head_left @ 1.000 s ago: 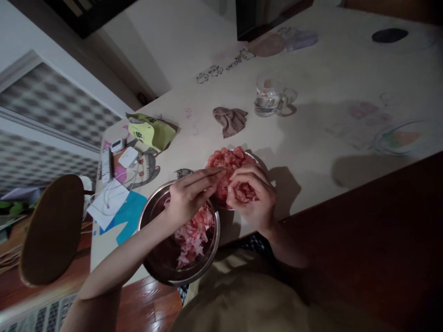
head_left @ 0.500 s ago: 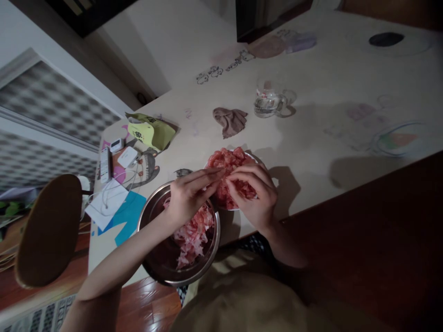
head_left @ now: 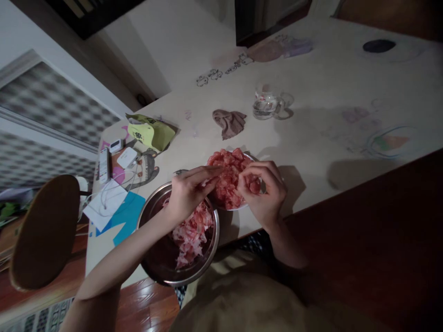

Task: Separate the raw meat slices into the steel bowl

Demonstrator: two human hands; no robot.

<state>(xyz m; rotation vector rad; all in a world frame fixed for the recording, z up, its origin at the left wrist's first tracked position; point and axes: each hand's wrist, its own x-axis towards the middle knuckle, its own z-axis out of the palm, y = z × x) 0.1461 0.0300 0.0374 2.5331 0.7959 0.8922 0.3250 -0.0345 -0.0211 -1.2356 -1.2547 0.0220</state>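
My right hand (head_left: 266, 196) has slid toward the right side of the white plate (head_left: 238, 208) since a moment ago, fingers curled and pinching one red fruit piece (head_left: 255, 185) off the heap at the frame's centre. My left hand (head_left: 188, 193) stays with fingers stretched flat, tips touching the heap, gripping nothing I can see, above the steel bowl (head_left: 207, 267) of pale peelings (head_left: 190, 233) at lower centre. So one piece is coming away on its own, with the brown cloth (head_left: 230, 122) and glass mug (head_left: 266, 103) beyond on the surface (head_left: 328, 92).
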